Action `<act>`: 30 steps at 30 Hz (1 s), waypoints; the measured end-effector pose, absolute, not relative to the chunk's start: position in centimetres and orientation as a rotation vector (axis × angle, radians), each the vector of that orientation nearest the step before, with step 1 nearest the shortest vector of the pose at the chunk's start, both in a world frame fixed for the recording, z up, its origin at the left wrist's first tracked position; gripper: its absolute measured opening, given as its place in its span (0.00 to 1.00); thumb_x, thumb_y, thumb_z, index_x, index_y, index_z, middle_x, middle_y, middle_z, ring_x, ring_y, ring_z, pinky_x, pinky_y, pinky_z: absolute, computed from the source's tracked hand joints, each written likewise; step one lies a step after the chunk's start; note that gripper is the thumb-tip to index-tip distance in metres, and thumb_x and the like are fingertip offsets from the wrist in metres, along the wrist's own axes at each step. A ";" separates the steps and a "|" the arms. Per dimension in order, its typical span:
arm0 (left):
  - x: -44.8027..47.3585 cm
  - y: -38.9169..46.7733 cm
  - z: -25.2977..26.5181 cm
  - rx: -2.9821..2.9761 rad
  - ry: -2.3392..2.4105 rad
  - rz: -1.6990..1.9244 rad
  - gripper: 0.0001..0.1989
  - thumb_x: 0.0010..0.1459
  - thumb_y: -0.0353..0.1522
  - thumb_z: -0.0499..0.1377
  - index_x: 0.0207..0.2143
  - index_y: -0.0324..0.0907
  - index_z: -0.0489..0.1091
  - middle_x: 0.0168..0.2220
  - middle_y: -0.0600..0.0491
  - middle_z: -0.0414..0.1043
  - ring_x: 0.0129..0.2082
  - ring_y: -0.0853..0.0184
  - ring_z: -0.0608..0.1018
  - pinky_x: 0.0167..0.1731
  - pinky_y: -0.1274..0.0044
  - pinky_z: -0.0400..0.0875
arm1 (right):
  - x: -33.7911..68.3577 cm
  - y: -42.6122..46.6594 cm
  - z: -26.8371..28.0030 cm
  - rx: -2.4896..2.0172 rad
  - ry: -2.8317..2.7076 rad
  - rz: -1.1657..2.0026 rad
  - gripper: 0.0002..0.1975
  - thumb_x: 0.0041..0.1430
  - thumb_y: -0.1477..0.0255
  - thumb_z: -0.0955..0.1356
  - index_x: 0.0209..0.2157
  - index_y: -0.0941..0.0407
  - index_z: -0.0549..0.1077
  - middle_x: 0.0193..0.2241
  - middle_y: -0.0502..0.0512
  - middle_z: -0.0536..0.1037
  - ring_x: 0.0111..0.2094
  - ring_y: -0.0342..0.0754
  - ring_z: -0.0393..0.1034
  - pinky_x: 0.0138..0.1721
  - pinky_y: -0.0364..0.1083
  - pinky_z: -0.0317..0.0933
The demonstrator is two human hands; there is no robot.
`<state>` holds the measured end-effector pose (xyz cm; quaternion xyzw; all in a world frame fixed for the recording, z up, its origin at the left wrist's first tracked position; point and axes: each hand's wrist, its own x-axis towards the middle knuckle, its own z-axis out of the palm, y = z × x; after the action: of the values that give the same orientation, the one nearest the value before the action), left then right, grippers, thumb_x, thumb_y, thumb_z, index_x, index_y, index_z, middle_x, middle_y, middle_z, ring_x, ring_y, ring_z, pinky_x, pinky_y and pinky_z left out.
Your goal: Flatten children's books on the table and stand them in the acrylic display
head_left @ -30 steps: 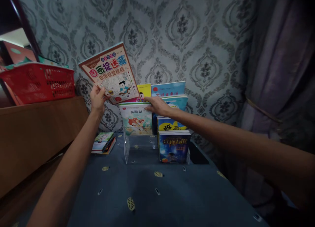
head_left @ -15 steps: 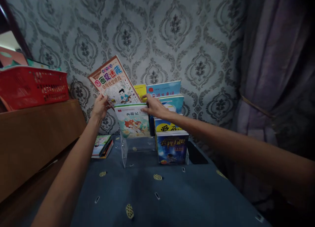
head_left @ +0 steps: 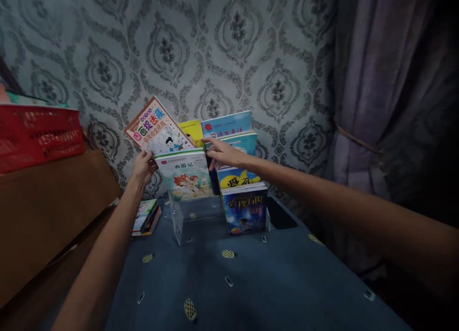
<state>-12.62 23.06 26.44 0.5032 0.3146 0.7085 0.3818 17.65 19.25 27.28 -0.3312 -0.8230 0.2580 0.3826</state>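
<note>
My left hand (head_left: 143,169) pinches the lower left edge of a brown-bordered picture book (head_left: 158,125), which leans tilted to the left. Its lower part is hidden behind a white-and-green book (head_left: 190,180) in the left column of a clear stepped book rack (head_left: 195,221). Fingers stretched, my right hand (head_left: 224,154) hovers by that book's upper right corner; whether it touches is unclear. Behind them stands a yellow book (head_left: 193,130). The right column holds a light blue book (head_left: 229,123), a yellow-and-blue book (head_left: 238,178) and a dark blue book (head_left: 245,209).
A small pile of books (head_left: 147,218) lies left of the rack on the dark blue patterned cloth (head_left: 208,283). A red basket (head_left: 39,135) sits on a brown box (head_left: 53,206) at left. A dark flat panel (head_left: 281,214) is right of the rack; a curtain (head_left: 366,106) hangs beyond.
The picture book has sunk lower behind the white-and-green book, still in my left hand. My right hand's fingers have straightened and come off the books' edge. The view has turned slightly right.
</note>
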 end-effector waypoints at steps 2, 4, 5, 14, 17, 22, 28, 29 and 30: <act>-12.5 23.3 26.3 1.283 0.828 1.799 0.09 0.52 0.31 0.65 0.31 0.42 0.66 0.22 0.60 0.72 0.19 0.75 0.74 0.24 0.84 0.71 | 17.8 19.6 27.0 -0.853 -2.067 0.699 0.31 0.60 0.77 0.62 0.65 0.56 0.56 0.46 0.63 0.77 0.27 0.46 0.77 0.25 0.44 0.72; -12.3 23.7 26.1 1.292 0.852 1.787 0.08 0.52 0.30 0.65 0.32 0.42 0.68 0.24 0.59 0.74 0.21 0.73 0.76 0.26 0.82 0.74 | 17.8 19.7 26.8 -0.856 -2.046 0.686 0.30 0.60 0.79 0.63 0.64 0.55 0.59 0.45 0.61 0.78 0.26 0.44 0.76 0.25 0.43 0.72; -12.2 23.8 26.1 1.304 0.864 1.777 0.08 0.51 0.30 0.65 0.33 0.42 0.69 0.25 0.59 0.75 0.22 0.73 0.77 0.27 0.81 0.75 | 17.8 19.7 26.7 -0.853 -2.044 0.664 0.30 0.59 0.79 0.63 0.63 0.55 0.60 0.44 0.60 0.78 0.26 0.44 0.76 0.25 0.42 0.72; -11.8 24.3 25.7 1.399 0.873 1.710 0.09 0.44 0.27 0.64 0.32 0.40 0.74 0.27 0.54 0.80 0.30 0.64 0.82 0.34 0.75 0.79 | 18.1 19.5 25.9 -0.847 -2.141 0.429 0.27 0.56 0.85 0.61 0.58 0.56 0.65 0.48 0.59 0.79 0.26 0.41 0.75 0.22 0.38 0.68; -11.7 24.3 25.1 1.412 0.936 1.630 0.10 0.45 0.28 0.63 0.34 0.39 0.75 0.30 0.52 0.81 0.35 0.61 0.83 0.34 0.73 0.80 | 17.9 19.9 25.6 -0.865 -2.160 0.354 0.23 0.57 0.85 0.61 0.53 0.57 0.68 0.47 0.60 0.79 0.26 0.41 0.74 0.22 0.38 0.67; -11.6 24.5 23.8 1.416 1.008 1.516 0.13 0.46 0.29 0.60 0.37 0.39 0.76 0.36 0.49 0.83 0.39 0.58 0.84 0.34 0.73 0.80 | 17.6 19.9 25.6 -0.881 -2.149 0.333 0.22 0.58 0.85 0.61 0.53 0.57 0.68 0.44 0.58 0.81 0.25 0.41 0.74 0.21 0.38 0.68; -12.0 24.5 23.9 1.434 1.055 1.436 0.14 0.48 0.29 0.61 0.40 0.40 0.77 0.39 0.48 0.83 0.40 0.55 0.84 0.32 0.71 0.81 | 17.6 19.6 26.2 -0.905 -2.134 0.369 0.22 0.58 0.85 0.60 0.52 0.58 0.69 0.43 0.58 0.82 0.27 0.41 0.75 0.26 0.39 0.70; -12.0 24.4 24.0 1.432 1.068 1.429 0.15 0.48 0.28 0.61 0.40 0.40 0.77 0.39 0.48 0.83 0.40 0.55 0.84 0.32 0.71 0.82 | 17.5 19.6 26.3 -0.910 -2.130 0.364 0.21 0.58 0.85 0.60 0.51 0.59 0.69 0.41 0.58 0.82 0.27 0.41 0.75 0.27 0.39 0.70; -12.1 24.4 24.1 1.429 1.081 1.421 0.15 0.48 0.28 0.61 0.41 0.40 0.77 0.40 0.48 0.83 0.40 0.54 0.84 0.32 0.71 0.82 | 17.5 19.6 26.3 -0.912 -2.126 0.359 0.20 0.58 0.85 0.60 0.51 0.59 0.69 0.40 0.57 0.82 0.26 0.41 0.75 0.28 0.39 0.70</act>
<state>-12.10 24.38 24.13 0.5687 0.4303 0.5654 0.4144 17.51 19.62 26.31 -0.3588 -0.8362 0.1414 0.3899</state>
